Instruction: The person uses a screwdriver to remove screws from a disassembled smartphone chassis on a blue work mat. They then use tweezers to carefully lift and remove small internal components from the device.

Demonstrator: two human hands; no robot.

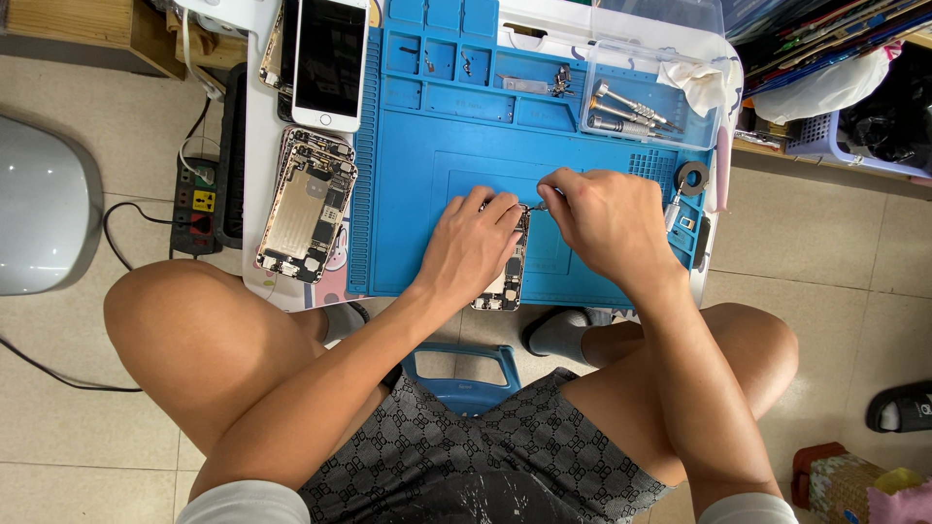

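The opened phone [507,270] is pinned at the mat's [427,146] near edge, long axis toward the person, by the left hand [471,247], while a thin tool [537,206] is pinched in the right hand [597,218] at its far end.

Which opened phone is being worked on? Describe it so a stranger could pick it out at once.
Start at the blue work mat covering the small table. At its near edge, the opened phone lies under the left hand, with the right hand bringing a thin tool to its upper end. Unlike the other opened phone, which lies untouched off the mat to the left, this one sits on the mat between both hands.
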